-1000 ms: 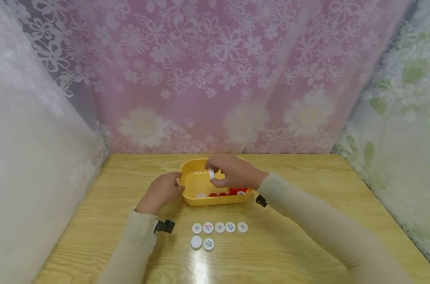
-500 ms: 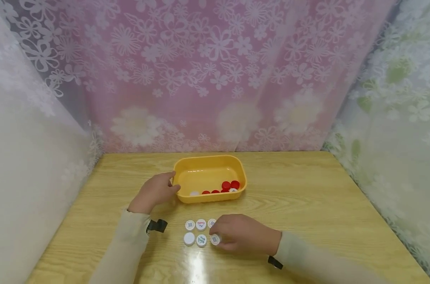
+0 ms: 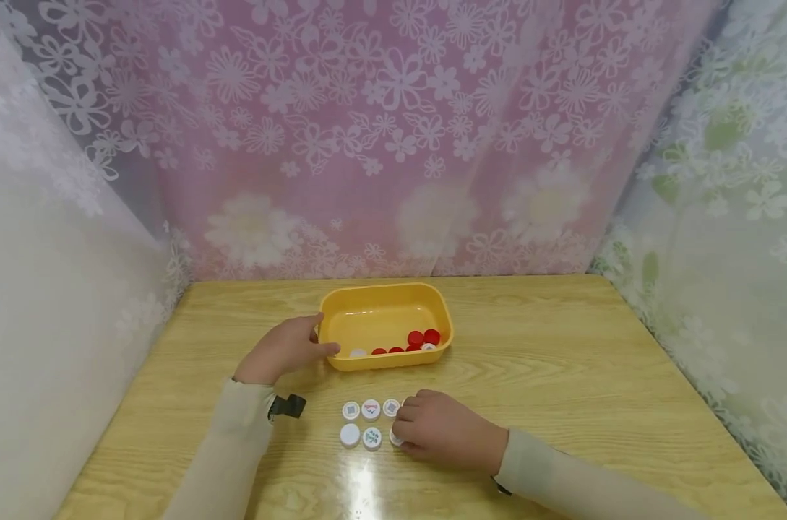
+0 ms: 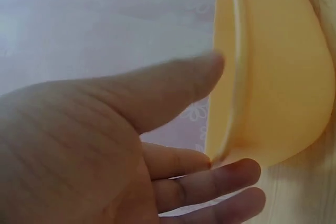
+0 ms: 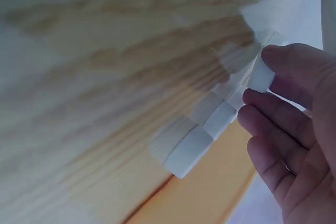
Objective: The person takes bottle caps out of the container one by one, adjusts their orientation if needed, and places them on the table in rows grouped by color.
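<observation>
My left hand [image 3: 282,352] rests at the left end of a yellow plastic basin [image 3: 380,363]. Its fingers are fairly straight, and thumb and fingertips touch the rim. On the table in front of the basin, my right hand [image 3: 452,433] pinches a white bottle cap [image 5: 261,74] between thumb and fingers, mostly covering it in the head view. Left of it lie a printed cap [image 3: 371,438] and a plain white cap [image 3: 350,435]. Behind them runs a row of printed caps [image 3: 370,410], its right end hidden by the right hand.
Several red caps [image 3: 415,338] and a couple of white ones lie along the basin's near side. Wood-grain table [image 3: 530,347] surrounds everything. A pink floral curtain [image 3: 393,144] hangs at the back, with pale cloth on both sides.
The right hand has carried a white cap out of the basin down to the near row on the table, right of the other two. The left hand has stayed at the basin.
</observation>
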{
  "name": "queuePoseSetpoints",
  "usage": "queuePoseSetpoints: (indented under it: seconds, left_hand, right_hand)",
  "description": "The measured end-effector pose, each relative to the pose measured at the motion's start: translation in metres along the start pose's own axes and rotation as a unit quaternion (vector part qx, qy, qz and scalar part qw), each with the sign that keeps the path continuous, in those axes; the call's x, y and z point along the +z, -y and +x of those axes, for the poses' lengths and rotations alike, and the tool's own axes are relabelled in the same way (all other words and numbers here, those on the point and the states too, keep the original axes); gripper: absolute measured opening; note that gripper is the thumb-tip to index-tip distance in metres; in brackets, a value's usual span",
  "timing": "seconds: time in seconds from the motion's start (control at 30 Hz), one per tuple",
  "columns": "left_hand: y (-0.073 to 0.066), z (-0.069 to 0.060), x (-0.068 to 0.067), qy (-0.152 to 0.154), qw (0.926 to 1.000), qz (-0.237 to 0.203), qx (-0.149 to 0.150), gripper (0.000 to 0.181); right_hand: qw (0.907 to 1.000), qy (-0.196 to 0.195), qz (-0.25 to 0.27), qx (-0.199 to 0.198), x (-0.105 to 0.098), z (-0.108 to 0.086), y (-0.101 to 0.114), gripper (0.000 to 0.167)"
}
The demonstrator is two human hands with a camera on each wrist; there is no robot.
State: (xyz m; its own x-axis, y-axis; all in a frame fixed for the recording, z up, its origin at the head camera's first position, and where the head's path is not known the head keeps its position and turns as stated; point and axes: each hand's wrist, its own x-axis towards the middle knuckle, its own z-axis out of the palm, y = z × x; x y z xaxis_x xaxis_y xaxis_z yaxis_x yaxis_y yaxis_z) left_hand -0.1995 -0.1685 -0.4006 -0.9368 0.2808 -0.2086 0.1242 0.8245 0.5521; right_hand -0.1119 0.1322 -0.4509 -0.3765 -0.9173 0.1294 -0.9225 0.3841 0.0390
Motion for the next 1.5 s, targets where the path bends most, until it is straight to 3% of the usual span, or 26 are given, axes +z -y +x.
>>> queuePoseSetpoints:
  seconds: [0.2,0.37,0.57,0.87,1.03,1.17,1.37,1.5]
  left_hand:
    - [-0.004,0.002,-0.002,0.008,0.9998,-0.014,0.007,0.059]
    - [-0.007,0.001,-0.004,0.004,0.9997,-0.022,-0.004,0.059]
    - [-0.009,0.001,-0.008,0.0,0.9997,-0.026,0.004,0.057]
    - [-0.008,0.003,-0.006,0.001,0.9998,-0.02,0.0,0.063]
    - [-0.008,0.004,-0.003,-0.001,0.9995,-0.031,-0.001,0.061]
    - [-0.009,0.005,-0.002,-0.004,0.9995,-0.031,-0.004,0.058]
    - [-0.007,0.006,0.002,-0.001,0.9991,-0.04,-0.01,0.064]
    - [-0.006,0.008,0.005,0.001,0.9991,-0.041,-0.013,0.077]
  right_hand:
    - [0.9995,0.015,-0.026,-0.008,-0.002,0.003,0.001,0.01]
    - [0.9998,0.003,-0.02,-0.006,-0.003,0.006,-0.002,0.01]
    - [0.9999,-0.012,-0.008,-0.006,-0.004,0.008,-0.005,0.013]
    - [0.9984,0.008,-0.016,-0.054,0.001,0.017,0.011,0.012]
    - [0.9987,0.018,-0.013,-0.045,-0.002,0.018,0.009,0.009]
    - [0.9995,0.006,0.028,-0.008,-0.02,0.024,-0.01,0.015]
    - [0.9871,-0.036,0.1,0.12,-0.068,0.045,-0.074,0.033]
    - [0.9819,0.009,0.105,0.157,-0.093,0.069,-0.112,0.042]
